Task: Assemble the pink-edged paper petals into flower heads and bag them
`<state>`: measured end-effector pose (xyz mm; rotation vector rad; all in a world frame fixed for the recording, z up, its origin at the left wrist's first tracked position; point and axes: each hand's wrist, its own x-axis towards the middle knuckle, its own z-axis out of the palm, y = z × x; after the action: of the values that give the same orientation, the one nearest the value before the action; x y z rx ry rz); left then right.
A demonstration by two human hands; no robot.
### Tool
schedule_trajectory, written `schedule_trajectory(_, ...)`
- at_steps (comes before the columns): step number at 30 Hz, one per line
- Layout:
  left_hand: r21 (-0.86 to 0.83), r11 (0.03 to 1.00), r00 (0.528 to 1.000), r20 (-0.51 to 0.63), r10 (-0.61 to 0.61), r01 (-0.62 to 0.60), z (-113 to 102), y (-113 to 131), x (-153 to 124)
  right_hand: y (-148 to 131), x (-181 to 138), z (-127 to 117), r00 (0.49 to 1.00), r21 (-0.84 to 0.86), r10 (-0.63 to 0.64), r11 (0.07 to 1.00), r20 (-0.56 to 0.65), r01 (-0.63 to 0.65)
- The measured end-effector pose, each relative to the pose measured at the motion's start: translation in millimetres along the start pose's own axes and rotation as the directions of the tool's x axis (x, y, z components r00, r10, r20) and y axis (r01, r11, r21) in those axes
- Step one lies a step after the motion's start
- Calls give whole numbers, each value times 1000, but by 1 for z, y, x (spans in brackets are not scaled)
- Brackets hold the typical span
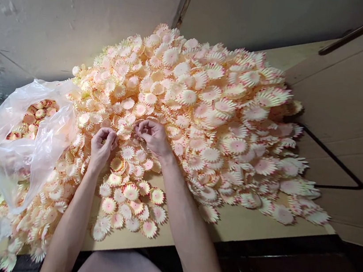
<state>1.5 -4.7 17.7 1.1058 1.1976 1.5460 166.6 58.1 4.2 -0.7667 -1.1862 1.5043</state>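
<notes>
A big heap of pink-and-cream plastic flower pieces covers a wooden board. My left hand is curled shut at the heap's near left side, fingers pinched on something too small to make out. Just to its right, my right hand is also closed, fingertips pinched over the flowers; what they hold is hidden. Both hands rest against the pile, a small gap between them. Flatter single flowers lie spread between my forearms.
A clear plastic bag with more flower pieces stands at the left. A grey wall rises behind. Cardboard sheets with a black line lie at the right. The board's near edge runs just in front of my knees.
</notes>
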Motion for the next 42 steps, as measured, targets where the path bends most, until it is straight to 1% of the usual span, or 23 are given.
schedule_trajectory(3,-77,997,1000,-21,9,-10,0,-2,1,1,2,0,999,-16,11,1000,-38,-12)
schedule_trajectory(6,-175,984,996,-91,23,-38,-1,-3,2,2,4,-2,996,19,15,1000,-91,-14)
schedule_trajectory(8,-189,981,992,-121,27,-50,-1,-3,2,1,5,-3,994,37,15,999,-108,-11)
schedule_trajectory(10,-143,987,991,-124,50,-68,0,-2,1,0,4,-2,996,33,22,999,-90,-19)
schedule_trajectory(11,-92,992,990,-119,74,-85,0,-1,1,0,3,-2,997,27,26,999,-74,-24)
schedule_trajectory(14,140,980,986,-73,152,-141,0,0,-1,-4,1,1,1000,13,13,1000,-20,-13)
schedule_trajectory(16,261,953,986,-20,165,-154,0,1,-1,-5,-1,3,999,6,10,1000,32,-10)
schedule_trajectory(18,316,936,987,17,158,-155,1,1,-1,-6,-3,3,994,4,44,999,99,-44)
schedule_trajectory(20,335,930,988,32,151,-153,1,1,0,-6,-3,3,985,4,90,996,146,-92)
schedule_trajectory(22,340,929,989,35,144,-147,2,1,1,-5,-3,2,979,3,116,993,168,-118)
schedule_trajectory(26,358,924,991,29,133,-135,2,1,1,-5,-3,1,977,0,111,994,183,-113)
schedule_trajectory(30,378,916,990,31,137,-139,2,2,0,-5,-3,1,976,9,117,993,183,-121)
schedule_trajectory(36,387,911,990,40,136,-141,2,4,-1,-4,-4,0,975,-30,142,990,171,-139)
schedule_trajectory(42,390,911,992,41,123,-130,2,4,-1,-4,-3,0,977,-33,131,991,169,-127)
